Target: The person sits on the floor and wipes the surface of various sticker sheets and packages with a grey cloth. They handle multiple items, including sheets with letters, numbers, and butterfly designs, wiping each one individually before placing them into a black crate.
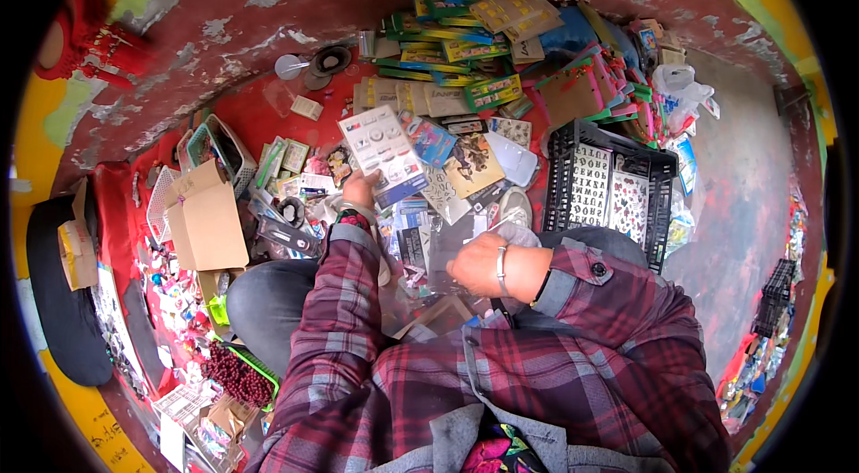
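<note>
My left hand (361, 190) grips the lower left edge of a white printed card sheet (383, 146) with small round pictures and a blue band at its bottom. My right hand (483, 264) is closed in front of me, a bracelet on its wrist. Something thin and clear, like a plastic bag (440, 263), hangs at its fingertips; I cannot make out exactly what they pinch. Between and beyond my hands lie loose sticker sheets, a tan picture card (472, 167) with dark figures and a pale blue plastic case (513, 160).
A black crate (663, 196) holding sheets of letters and stickers stands at my right. Stacked green and yellow boxes (488, 93) lie against the far wall. To my left are a cardboard box (206, 222), a white basket (234, 151) and a tray of dark red beads (234, 376).
</note>
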The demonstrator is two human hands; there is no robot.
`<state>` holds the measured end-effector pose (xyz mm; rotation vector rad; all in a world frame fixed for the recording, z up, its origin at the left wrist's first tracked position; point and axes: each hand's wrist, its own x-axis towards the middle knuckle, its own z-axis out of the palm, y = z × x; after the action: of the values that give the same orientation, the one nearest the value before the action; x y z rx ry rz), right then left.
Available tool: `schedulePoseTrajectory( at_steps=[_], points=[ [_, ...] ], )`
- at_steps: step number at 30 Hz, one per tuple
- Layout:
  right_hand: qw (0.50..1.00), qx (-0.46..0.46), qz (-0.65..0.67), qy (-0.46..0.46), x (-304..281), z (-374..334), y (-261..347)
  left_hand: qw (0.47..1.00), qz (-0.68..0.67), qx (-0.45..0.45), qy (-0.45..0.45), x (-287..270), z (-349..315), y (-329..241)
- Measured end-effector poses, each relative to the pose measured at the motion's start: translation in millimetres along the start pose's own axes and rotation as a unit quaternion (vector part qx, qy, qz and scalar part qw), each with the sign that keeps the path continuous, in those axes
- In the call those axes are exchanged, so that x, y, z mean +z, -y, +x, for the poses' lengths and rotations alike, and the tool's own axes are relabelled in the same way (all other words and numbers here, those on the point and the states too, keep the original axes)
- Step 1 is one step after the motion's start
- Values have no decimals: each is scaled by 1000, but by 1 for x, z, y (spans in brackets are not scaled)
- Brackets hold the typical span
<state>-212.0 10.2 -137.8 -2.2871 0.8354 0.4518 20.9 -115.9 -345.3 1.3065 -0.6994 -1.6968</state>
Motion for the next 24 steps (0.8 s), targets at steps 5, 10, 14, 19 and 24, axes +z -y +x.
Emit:
schedulePoseTrajectory(
  at_steps=[5, 10, 14, 19, 24],
  points=[
    [1000, 19, -12, 20, -3, -1, -5, 990, -100, 21, 101, 42, -34, -48],
    [964, 148, 118, -186, -39, -16, -35, 978, -132, 18, 161, 64, -72, -92],
    [848, 193, 294, -397, -63, -30, -69, 978, -90, 1, 189, 82, -112, -138],
    [710, -14, 644, -283, -57, -16, -76, 976, 1, -46, 211, 92, -157, -181],
    [723, 2, 654, -223, -53, -13, -73, 978, 3, -36, 205, 86, -171, -183]
  ],
)
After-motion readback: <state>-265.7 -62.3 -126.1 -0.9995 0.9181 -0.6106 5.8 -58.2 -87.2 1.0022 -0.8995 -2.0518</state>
